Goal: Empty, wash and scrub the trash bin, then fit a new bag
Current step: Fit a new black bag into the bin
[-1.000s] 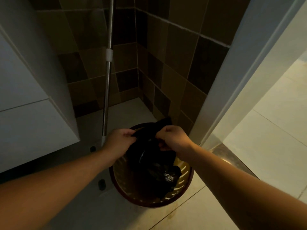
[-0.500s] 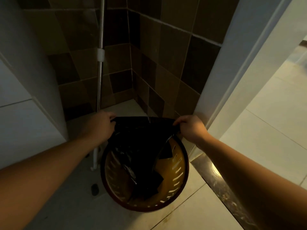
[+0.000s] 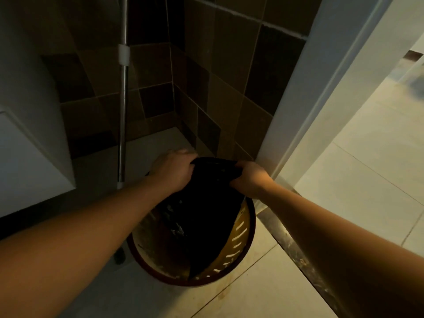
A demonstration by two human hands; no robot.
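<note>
In the tiled floor's corner, both hands, left hand [image 3: 175, 169] and right hand [image 3: 249, 177], pinch a crinkled black bag [image 3: 206, 207] inside the round slotted bin [image 3: 241, 239].

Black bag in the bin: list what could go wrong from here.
1. The black bag is gripped only at its far edge by the left hand and right hand; it may slip or tear.
2. The near rim of the bin is bare, so the bag may sag inside.
</note>
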